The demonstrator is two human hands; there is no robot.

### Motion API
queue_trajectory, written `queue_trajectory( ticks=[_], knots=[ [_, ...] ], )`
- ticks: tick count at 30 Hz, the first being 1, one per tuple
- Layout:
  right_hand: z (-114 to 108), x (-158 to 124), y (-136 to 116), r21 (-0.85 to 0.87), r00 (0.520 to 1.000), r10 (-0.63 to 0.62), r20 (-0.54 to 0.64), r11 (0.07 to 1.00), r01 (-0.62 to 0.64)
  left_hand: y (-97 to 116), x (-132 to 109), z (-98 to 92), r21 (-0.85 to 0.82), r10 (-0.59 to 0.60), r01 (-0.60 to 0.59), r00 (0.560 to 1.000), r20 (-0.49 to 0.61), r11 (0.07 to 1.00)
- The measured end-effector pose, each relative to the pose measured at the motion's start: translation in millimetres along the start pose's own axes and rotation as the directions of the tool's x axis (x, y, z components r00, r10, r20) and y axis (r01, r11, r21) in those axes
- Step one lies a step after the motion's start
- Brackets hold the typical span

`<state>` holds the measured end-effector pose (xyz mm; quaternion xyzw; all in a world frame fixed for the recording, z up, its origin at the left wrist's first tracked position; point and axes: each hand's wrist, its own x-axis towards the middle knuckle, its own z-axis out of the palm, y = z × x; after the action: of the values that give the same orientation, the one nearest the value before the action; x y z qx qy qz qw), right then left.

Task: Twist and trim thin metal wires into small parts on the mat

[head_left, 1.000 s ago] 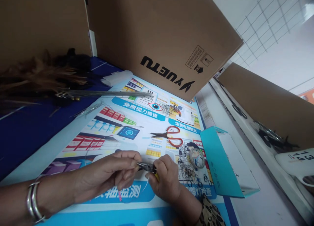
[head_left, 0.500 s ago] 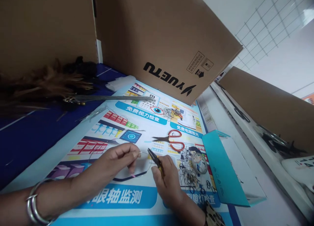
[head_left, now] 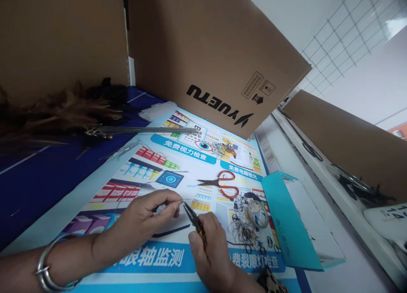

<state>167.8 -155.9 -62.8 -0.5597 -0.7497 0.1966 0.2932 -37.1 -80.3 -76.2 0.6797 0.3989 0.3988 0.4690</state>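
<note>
My left hand point(head_left: 155, 210) pinches a thin wire point(head_left: 188, 199) between thumb and fingertips. In my right hand point(head_left: 210, 242) is a pair of pliers point(head_left: 192, 216), its fingers wrapped round the handles. The pliers' dark tips meet the wire right beside my left fingertips; whether the jaws are closed on it I cannot tell. Beyond the hands lie red-handled scissors point(head_left: 227, 184), blades pointing left. To the right of my right hand is a tangled heap of small wire pieces and dark rings point(head_left: 244, 229), with a coil of wire point(head_left: 257, 213) on it.
A printed poster point(head_left: 159, 263) covers the work surface. A bundle of straight wires point(head_left: 152, 130) lies at the back, near brown feathers point(head_left: 57, 110). A turquoise box point(head_left: 288, 225) stands at the right. Tall cardboard point(head_left: 203, 43) rises behind.
My right hand and the pliers have moved left and slightly down, bringing the tips to my left fingertips. The wire loop that hung between the hands no longer shows clearly.
</note>
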Motion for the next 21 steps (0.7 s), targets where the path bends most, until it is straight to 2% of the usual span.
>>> queue_trajectory(
  ticks=[10, 14, 21],
  knots=[
    [4.3, 2.4, 5.5, -0.038, 0.999, -0.036, -0.023, 0.999, 0.035, -7.5, -3.2, 5.7, 0.054, 0.039, -0.041, 0.999, 0.036, 0.998],
    [4.3, 2.0, 6.0, -0.065, 0.998, -0.059, -0.036, 0.996, 0.056, -5.6, -3.2, 5.0, 0.082, 0.048, -0.052, 0.997, 0.058, 0.995],
    [0.5, 4.6, 4.2, -0.013, 1.0, -0.018, 0.008, 1.0, 0.018, 2.4, -1.9, 3.0, 0.108, 0.086, -0.089, 0.996, 0.028, 0.99]
  ],
)
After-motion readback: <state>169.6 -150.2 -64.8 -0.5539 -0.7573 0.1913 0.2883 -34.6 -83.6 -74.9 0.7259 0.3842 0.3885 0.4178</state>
